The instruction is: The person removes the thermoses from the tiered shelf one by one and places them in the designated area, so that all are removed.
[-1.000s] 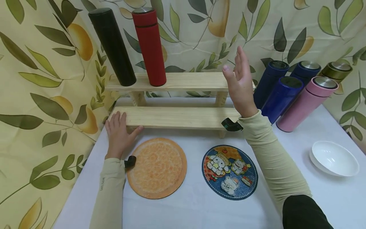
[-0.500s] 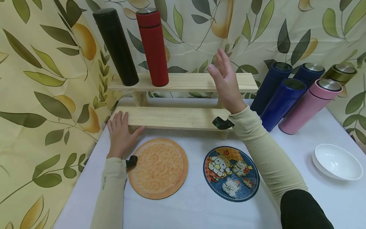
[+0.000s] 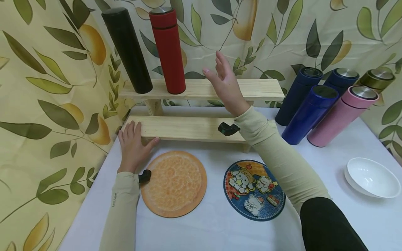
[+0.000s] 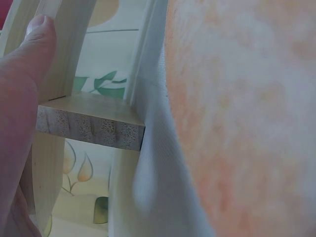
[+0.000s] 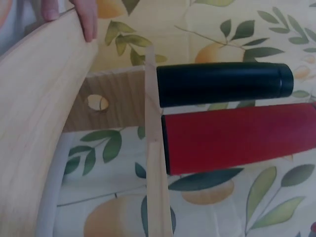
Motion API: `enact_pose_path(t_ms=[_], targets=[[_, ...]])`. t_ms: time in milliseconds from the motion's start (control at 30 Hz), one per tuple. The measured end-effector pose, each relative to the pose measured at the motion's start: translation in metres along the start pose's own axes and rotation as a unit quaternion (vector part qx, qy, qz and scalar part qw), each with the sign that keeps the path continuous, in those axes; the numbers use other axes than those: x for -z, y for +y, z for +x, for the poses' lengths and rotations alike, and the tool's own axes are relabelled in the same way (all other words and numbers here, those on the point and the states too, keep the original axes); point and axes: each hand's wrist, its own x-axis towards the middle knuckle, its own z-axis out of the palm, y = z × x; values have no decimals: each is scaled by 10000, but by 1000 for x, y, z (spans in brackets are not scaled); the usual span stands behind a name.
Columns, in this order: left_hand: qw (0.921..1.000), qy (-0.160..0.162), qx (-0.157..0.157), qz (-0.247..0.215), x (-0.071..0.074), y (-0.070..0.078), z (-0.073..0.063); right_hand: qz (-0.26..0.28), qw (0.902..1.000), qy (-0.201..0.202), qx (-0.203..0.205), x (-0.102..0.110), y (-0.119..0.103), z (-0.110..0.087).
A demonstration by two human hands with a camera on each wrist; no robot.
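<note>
My left hand (image 3: 133, 146) rests on the left end of a two-tier wooden shelf's lower board (image 3: 188, 128). Its fingers lie over the top, with the thumb (image 4: 39, 42) along the front edge. My right hand (image 3: 227, 83) is raised before the upper board (image 3: 260, 89), fingers extended and thumb apart, holding nothing. To its left a red thermos bottle (image 3: 169, 55) stands upright on that board, beside a black thermos bottle (image 3: 128, 52). In the right wrist view both bottles lie sideways across the picture, and no right fingers show.
Thermos bottles in navy (image 3: 296, 97), blue (image 3: 309, 115), pink (image 3: 342, 116) and gold (image 3: 377, 79) cluster at the right, with another navy one (image 3: 340, 80) behind. A white bowl (image 3: 372, 177), an orange round mat (image 3: 174, 184) and a cartoon mat (image 3: 254, 190) lie on the white table.
My right hand has moved left along the upper board, from near its right end toward the red thermos bottle. The left hand has stayed on the lower board.
</note>
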Motion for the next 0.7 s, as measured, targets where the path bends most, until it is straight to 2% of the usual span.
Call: enact_pose_path(t_ms=[367, 700], targets=[[10000, -66, 37, -23, 0, 1, 2, -39, 9999, -85, -87, -20, 2, 14], [10000, -3, 43, -3, -1, -1, 2, -112, 9993, -209, -288, -36, 1, 26]])
